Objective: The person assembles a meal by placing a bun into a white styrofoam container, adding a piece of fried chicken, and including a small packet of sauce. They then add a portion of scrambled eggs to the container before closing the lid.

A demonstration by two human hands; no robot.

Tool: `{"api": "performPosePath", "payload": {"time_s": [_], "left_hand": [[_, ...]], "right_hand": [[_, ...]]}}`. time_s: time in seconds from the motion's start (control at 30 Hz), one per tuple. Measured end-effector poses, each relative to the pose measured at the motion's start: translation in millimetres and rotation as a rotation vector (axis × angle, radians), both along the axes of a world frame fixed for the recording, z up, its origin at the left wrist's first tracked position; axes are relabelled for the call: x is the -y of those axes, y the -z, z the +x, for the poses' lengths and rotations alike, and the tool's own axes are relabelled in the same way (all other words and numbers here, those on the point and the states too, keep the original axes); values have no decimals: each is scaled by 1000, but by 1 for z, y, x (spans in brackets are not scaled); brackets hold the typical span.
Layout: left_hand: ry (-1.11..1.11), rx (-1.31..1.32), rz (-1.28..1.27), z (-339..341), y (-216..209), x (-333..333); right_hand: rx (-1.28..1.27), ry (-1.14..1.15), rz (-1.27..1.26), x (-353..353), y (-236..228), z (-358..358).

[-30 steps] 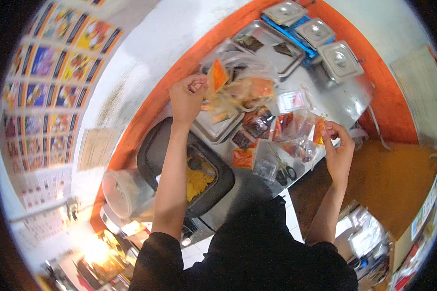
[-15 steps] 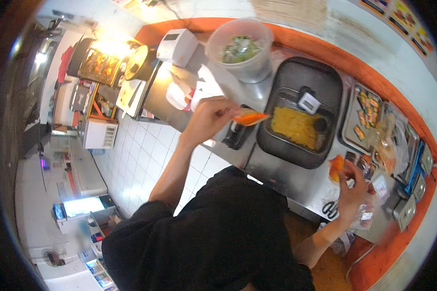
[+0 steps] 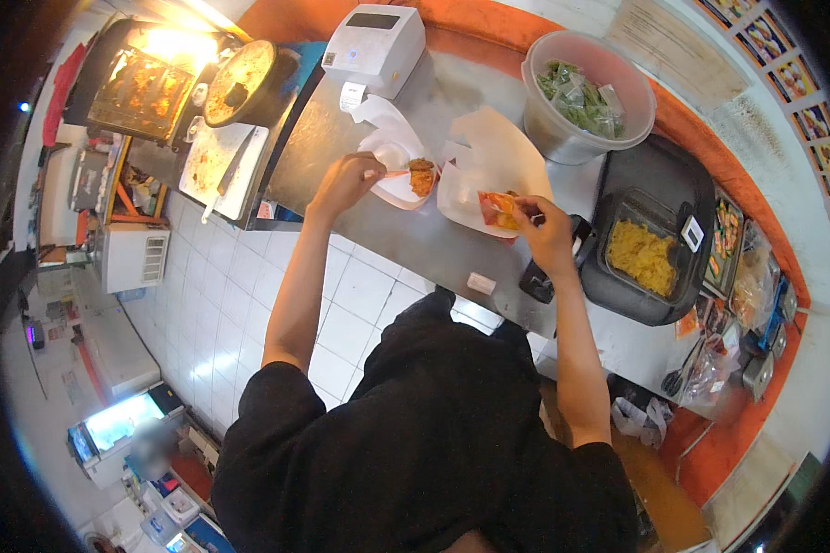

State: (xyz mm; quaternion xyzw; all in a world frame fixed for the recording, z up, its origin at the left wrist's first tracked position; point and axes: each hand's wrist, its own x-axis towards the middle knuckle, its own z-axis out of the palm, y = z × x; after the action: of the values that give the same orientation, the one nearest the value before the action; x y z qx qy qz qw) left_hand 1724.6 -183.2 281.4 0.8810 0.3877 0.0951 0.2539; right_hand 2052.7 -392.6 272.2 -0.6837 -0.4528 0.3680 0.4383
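Observation:
My left hand point(image 3: 349, 184) is closed over the left of two open white paper food boxes point(image 3: 392, 138), pinching a small orange sachet point(image 3: 395, 173) by its end. Brown, fried-looking food point(image 3: 421, 177) lies in that box beside the sachet. At the second white paper box point(image 3: 466, 189), my right hand point(image 3: 546, 235) pinches a small clear packet point(image 3: 498, 210) with orange contents. This packet hangs over the box's near side. A small pale pink block-shaped item point(image 3: 480, 283) lies on the counter near its front edge.
A white label printer point(image 3: 373, 51) stands behind the boxes. To the right are a tub of bagged greens point(image 3: 588, 97) and a black tray point(image 3: 609, 300) bearing a container of yellow food point(image 3: 641, 256). A knife point(image 3: 236, 158) lies on a cutting board point(image 3: 203, 180) at left.
The view has swung left along the counter. My left hand has brought its sachet to the left box. My right hand has come from the counter's right end to the second box with a packet.

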Motion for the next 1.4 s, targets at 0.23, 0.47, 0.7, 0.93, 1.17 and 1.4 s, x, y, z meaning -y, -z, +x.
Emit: {"api": "performPosePath", "payload": {"time_s": [0.23, 0.47, 0.7, 0.93, 1.17, 1.4], "left_hand": [[170, -17, 12, -44, 60, -14], [234, 285, 41, 79, -42, -23], [248, -639, 119, 177, 55, -67], [434, -758, -233, 190, 147, -108], [267, -558, -24, 196, 119, -73], [602, -535, 24, 176, 165, -79]], "right_hand": [[723, 0, -157, -8, 74, -37], [641, -20, -61, -12, 85, -35], [682, 407, -272, 2, 68, -62], [300, 381, -430, 1, 113, -52], [224, 442, -382, 15, 135, -44], [173, 488, -355, 26, 136, -47]]}}
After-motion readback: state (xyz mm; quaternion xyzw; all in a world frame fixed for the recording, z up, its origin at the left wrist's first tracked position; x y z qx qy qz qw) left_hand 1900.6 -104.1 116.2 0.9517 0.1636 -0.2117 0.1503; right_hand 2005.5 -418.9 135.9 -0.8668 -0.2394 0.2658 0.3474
